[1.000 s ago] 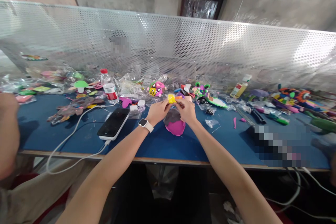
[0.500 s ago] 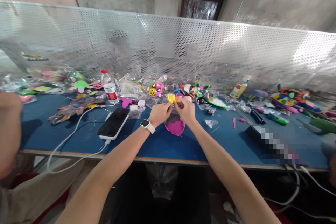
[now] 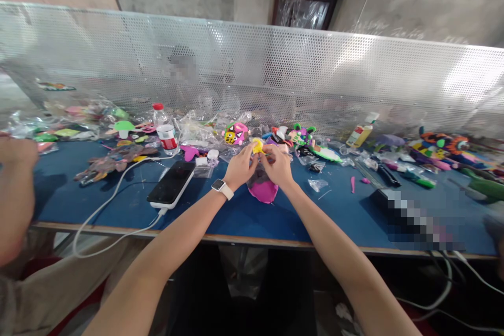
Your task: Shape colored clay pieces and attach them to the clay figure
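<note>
Both of my hands meet above the middle of the blue table (image 3: 244,215). My left hand (image 3: 239,167), with a white watch on its wrist, and my right hand (image 3: 277,165) both pinch a small yellow foam piece (image 3: 258,146) between their fingertips. Just below my hands lies a magenta and grey foam piece (image 3: 262,189) on the table. Behind them sits a pink and yellow foam animal (image 3: 234,133).
A black phone on a white charger (image 3: 171,184) with its white cable lies left of my hands. A water bottle (image 3: 163,129), a glue bottle (image 3: 360,133), plastic bags and several colourful foam toys line the perforated metal screen (image 3: 275,79). Another person's arm (image 3: 16,189) is at far left.
My hands have drawn closer together around the yellow piece, and my fingers now cover more of it. The view has shifted slightly.
</note>
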The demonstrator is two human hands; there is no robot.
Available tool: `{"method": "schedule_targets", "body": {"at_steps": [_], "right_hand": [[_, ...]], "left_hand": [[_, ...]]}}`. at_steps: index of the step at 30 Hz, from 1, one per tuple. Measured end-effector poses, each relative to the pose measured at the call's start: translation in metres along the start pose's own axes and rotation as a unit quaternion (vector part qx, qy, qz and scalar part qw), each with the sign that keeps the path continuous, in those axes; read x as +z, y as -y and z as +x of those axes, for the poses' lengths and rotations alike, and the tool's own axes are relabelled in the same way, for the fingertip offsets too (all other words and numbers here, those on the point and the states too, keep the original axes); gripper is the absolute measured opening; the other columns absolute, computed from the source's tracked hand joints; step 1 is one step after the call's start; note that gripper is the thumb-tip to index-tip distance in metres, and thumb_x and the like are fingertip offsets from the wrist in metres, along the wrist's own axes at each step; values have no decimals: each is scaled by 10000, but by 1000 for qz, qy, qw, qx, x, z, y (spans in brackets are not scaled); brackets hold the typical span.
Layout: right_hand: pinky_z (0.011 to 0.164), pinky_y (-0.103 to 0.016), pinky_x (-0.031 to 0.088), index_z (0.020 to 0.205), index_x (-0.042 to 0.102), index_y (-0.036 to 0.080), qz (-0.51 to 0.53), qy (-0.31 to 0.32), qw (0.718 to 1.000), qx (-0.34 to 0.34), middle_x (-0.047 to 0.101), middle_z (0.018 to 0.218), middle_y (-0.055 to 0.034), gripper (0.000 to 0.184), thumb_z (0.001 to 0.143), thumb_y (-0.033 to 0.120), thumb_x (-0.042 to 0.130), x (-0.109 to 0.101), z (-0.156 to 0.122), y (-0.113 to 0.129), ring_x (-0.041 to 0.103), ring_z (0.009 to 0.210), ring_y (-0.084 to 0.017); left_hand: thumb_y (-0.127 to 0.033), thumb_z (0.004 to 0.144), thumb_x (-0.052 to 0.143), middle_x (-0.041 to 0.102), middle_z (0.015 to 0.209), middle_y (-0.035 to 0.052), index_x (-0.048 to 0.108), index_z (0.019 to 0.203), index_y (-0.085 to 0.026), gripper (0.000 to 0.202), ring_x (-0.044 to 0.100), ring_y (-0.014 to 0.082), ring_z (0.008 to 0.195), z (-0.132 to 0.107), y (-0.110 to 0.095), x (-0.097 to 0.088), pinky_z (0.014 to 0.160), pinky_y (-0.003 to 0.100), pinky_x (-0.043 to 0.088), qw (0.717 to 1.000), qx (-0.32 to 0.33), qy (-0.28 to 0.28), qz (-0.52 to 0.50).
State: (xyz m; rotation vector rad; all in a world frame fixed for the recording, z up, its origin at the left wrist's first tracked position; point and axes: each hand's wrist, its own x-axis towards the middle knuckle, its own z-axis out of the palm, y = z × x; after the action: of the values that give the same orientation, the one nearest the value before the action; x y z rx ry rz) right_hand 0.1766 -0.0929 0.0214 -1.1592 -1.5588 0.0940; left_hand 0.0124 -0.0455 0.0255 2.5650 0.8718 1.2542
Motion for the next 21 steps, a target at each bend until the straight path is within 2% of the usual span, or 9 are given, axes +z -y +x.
{"method": "schedule_targets", "body": {"at_steps": [6,11,21], "right_hand": [[630,-326,588,978,654,216,63,-18,997,32,778,1009,-93,222,949,436,633,2,0,1,769,747,-217],[623,-344,594,934,647,226,65,-10,997,37,766,861,-73,201,939,426,633,3,0,0,773,745,-243],[633,-343,617,923,638,230,74,-9,997,32,789,888,-78,340,906,566,689,6,-2,4,787,781,-249]], "left_hand": [[-319,1095,441,733,1249,112,530,1398,-186,342,748,208,976,0,4,0,840,314,573,1000,12,-15,9],[-290,1094,446,741,1211,107,563,1350,-182,301,748,221,1001,0,6,3,825,317,577,999,23,-27,30],[-285,1089,466,771,1149,98,622,1236,-184,237,764,211,926,2,12,4,791,306,565,998,31,-58,10]]}}
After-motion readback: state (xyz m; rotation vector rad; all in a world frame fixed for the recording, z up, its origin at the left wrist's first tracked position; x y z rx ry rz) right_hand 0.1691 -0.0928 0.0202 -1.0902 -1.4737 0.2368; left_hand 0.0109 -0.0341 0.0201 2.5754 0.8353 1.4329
